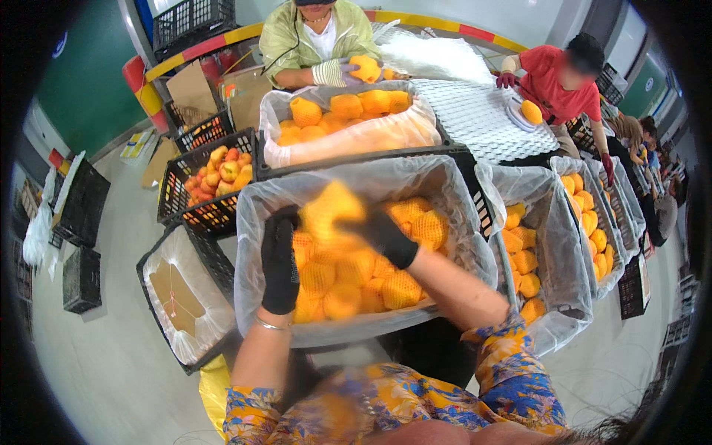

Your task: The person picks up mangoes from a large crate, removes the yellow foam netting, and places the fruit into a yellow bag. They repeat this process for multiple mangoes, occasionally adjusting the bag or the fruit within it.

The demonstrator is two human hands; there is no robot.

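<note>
Before me stands a crate lined with thin white sheeting (361, 334), filled with round fruits in yellow foam nets (400, 289). Over it, a blurred yellow net-wrapped fruit (332, 214) is between my hands. My left hand (281, 258), in a black glove, is upright at the left of this fruit, its fingers bent toward it. My right hand (384, 231), also black-gloved, reaches the fruit from the right with its fingertips at its edge. Motion blur hides how firmly either hand holds it.
Behind is another lined crate (356, 147) of wrapped fruits; a co-worker (320, 41) there holds one. A black crate (206, 217) of bare red-yellow fruits stands left, above a covered crate (217, 339). More lined crates (556, 328) line the right, near a co-worker in red (562, 83).
</note>
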